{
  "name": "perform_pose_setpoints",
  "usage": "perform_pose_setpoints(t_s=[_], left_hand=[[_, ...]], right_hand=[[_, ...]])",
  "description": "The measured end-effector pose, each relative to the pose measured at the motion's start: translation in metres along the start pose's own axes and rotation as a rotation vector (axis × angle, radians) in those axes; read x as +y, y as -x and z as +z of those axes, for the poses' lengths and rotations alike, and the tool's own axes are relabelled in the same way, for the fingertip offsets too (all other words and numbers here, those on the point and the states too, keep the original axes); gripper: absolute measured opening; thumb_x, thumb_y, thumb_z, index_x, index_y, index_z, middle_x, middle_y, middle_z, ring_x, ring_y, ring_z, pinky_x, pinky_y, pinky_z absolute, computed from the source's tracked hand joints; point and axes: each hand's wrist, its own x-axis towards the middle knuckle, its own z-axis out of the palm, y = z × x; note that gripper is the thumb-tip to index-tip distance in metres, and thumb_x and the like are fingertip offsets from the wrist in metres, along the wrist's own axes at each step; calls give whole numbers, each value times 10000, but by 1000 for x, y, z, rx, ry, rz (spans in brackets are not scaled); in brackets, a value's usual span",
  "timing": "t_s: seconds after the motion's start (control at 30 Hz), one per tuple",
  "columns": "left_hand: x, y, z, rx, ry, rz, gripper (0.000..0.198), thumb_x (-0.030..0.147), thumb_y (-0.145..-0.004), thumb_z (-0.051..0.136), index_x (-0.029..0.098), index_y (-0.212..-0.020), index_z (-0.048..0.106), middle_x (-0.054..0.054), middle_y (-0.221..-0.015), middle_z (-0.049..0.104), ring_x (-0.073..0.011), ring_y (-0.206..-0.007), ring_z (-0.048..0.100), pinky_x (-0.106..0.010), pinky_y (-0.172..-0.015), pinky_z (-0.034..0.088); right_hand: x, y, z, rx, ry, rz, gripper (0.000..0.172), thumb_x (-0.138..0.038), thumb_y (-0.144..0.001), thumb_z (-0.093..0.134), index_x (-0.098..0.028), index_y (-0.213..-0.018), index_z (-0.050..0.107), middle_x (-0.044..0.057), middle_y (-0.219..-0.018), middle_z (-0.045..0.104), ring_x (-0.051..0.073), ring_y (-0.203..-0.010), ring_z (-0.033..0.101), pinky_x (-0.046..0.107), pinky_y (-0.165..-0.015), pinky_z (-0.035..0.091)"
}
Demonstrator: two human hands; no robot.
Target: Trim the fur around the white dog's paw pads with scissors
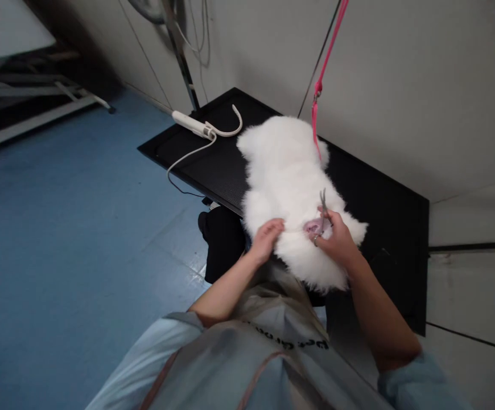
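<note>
A white fluffy dog lies stretched along the black table, seen from above. My right hand is closed around a slim grey scissor-like tool, either scissors or forceps; its upper end sticks up past my fingers. Just beside these fingers, bare pink skin shows through the fur, looking like the inside of an ear. My left hand rests against the dog's fur on the left side, its fingers bent and pressed together in the hair. A pink strap runs down into the coat.
On the left part of the black table lies a white device with a curved hook and a cable. A metal pole rises behind it along the wall. Blue floor spreads to the left, with another white table in the corner.
</note>
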Motion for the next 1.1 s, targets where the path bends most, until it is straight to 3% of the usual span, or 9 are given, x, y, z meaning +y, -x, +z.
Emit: perform_pose_setpoints(t_s=[0.1,0.2,0.3,0.4,0.5,0.53,0.6,0.83,1.1], left_hand=[[8,-9,-97,536,-263,-40,295,345,-872,415,178,-652,522,-24,-740,608,-137,-668,560,-305,-619,489],[23,-9,-196,709,-407,-26,94,223,-751,604,186,-679,556,-23,-805,597,-225,-980,556,-383,-846,480],[41,-7,-229,849,-730,-7,144,224,-766,596,204,-637,535,-62,-782,597,-316,-1092,537,-497,-961,414],[56,-3,-176,662,-798,146,113,227,-766,619,174,-866,621,-90,-1063,642,-308,-1196,505,-509,-1059,362],[57,0,-83,146,-761,460,247,278,-914,450,209,-1050,645,-63,-1256,604,-228,-1263,482,-466,-1106,345],[54,-1,-56,-45,-750,454,266,313,-932,438,223,-1048,659,-58,-1264,612,-225,-1275,477,-469,-1120,329],[42,-4,-19,-155,-699,381,317,344,-959,395,221,-1046,674,-73,-1241,637,-226,-1266,496,-483,-1116,327],[-15,0,-21,-101,-567,152,457,440,-981,318,218,-1281,581,-108,-1310,560,-230,-1317,429,-467,-1135,303],[-31,15,-12,-248,-663,454,488,481,-933,457,200,-1311,583,-92,-1019,502,-218,-1011,523,-382,-897,470]], right_hand=[[20,0,15,46,-121,81,569,-324,-675,713,-202,-1184,488,157,-1360,533,290,-1248,514,498,-1042,383],[21,15,28,45,-154,106,542,-310,-644,718,-206,-1133,507,129,-1256,590,285,-1172,559,476,-1004,418],[12,24,50,114,-161,128,585,-309,-644,700,-202,-1181,493,115,-1172,611,281,-1105,585,467,-973,446],[0,28,80,210,-127,136,656,-325,-672,682,-186,-1266,441,139,-1210,580,288,-1120,569,488,-982,443],[-14,27,104,267,-78,102,707,-328,-702,668,-159,-1328,385,182,-1280,526,302,-1172,536,503,-1010,423],[-18,26,109,289,-70,90,708,-325,-715,658,-154,-1338,370,194,-1299,509,308,-1195,520,506,-1020,414],[-25,23,117,332,-59,76,704,-317,-733,638,-151,-1351,346,212,-1331,477,320,-1231,493,517,-1032,401],[-12,27,132,375,-18,-42,703,-338,-736,646,-137,-1338,341,254,-1399,412,338,-1259,479,533,-1019,416],[36,57,116,325,-263,-35,614,-349,-735,661,-192,-1267,396,187,-1369,467,293,-1261,495,503,-1037,418]])
